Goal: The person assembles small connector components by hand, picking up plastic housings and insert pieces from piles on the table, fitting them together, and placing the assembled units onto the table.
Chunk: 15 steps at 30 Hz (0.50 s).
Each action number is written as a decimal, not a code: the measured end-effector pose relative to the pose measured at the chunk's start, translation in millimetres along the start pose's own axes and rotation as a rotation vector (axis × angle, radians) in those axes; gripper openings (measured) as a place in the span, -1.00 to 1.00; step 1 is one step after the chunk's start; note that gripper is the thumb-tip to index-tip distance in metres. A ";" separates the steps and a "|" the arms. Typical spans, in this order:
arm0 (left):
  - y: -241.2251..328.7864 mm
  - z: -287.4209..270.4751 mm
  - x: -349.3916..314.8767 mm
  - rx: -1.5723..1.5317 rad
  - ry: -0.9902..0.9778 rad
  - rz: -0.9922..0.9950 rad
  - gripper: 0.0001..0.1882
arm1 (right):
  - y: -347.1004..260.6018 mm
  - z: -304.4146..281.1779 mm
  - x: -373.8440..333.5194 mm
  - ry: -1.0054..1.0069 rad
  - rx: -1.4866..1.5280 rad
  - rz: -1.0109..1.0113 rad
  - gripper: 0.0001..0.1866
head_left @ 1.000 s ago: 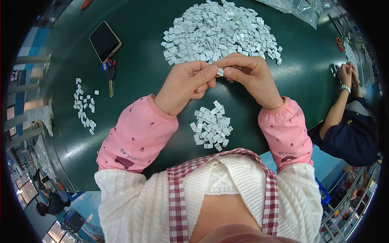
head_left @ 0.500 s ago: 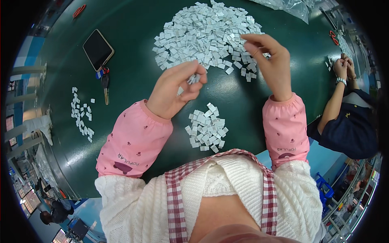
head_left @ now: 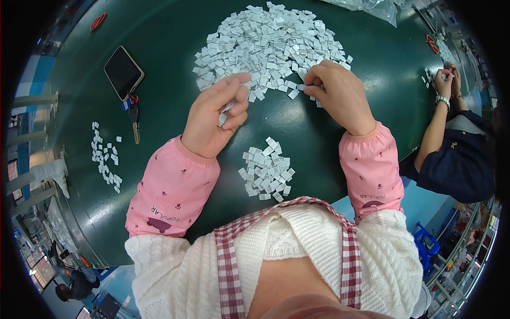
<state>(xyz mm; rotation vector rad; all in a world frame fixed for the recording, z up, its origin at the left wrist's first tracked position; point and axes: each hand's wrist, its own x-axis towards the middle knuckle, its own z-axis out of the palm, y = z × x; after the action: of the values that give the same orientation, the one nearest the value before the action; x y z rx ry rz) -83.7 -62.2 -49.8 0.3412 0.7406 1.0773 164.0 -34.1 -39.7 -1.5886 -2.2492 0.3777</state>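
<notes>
A big heap of small white plastic pieces (head_left: 265, 42), flat and squarish with ribbed slots, spreads over the far middle of the green table (head_left: 164, 101). My left hand (head_left: 217, 114) is cupped left of centre, its curled fingers closed round a few such pieces (head_left: 225, 110). At the heap's near right edge, my right hand (head_left: 337, 93) pinches one white piece (head_left: 300, 87) between thumb and fingertips. Closer to me, between my forearms, lies a smaller pile of the same pieces (head_left: 265, 170).
A phone (head_left: 123, 73) and keys (head_left: 134, 118) lie to the left, with a loose scatter of white pieces (head_left: 103, 154) nearer. Orange-handled scissors (head_left: 98, 22) rest far left, a red-handled pair (head_left: 432, 44) far right. Clear plastic (head_left: 372, 7) lies at the back. A co-worker's hands (head_left: 446, 82) work at right.
My right hand has come down and left to the heap's near edge, and a piece now shows in its fingertips. My left hand has shifted slightly left.
</notes>
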 end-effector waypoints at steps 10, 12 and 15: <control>6.0 3.9 -6.2 0.190 -0.182 -0.153 -0.74 | -14.7 -1.6 -2.8 0.113 -0.054 -0.110 -0.85; 1.2 8.6 -6.6 0.283 -0.123 -0.105 -0.75 | -26.5 -1.6 -7.2 0.184 0.050 -0.159 -0.84; -4.5 13.1 -10.6 0.364 -0.039 -0.054 -0.76 | -44.8 4.0 -11.2 0.235 0.167 -0.221 -0.82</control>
<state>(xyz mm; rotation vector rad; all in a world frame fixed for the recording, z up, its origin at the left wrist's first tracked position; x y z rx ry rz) -74.5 -72.4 -39.1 0.6466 0.9067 0.8804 127.7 -59.6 -26.2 -1.2184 -2.1238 0.2933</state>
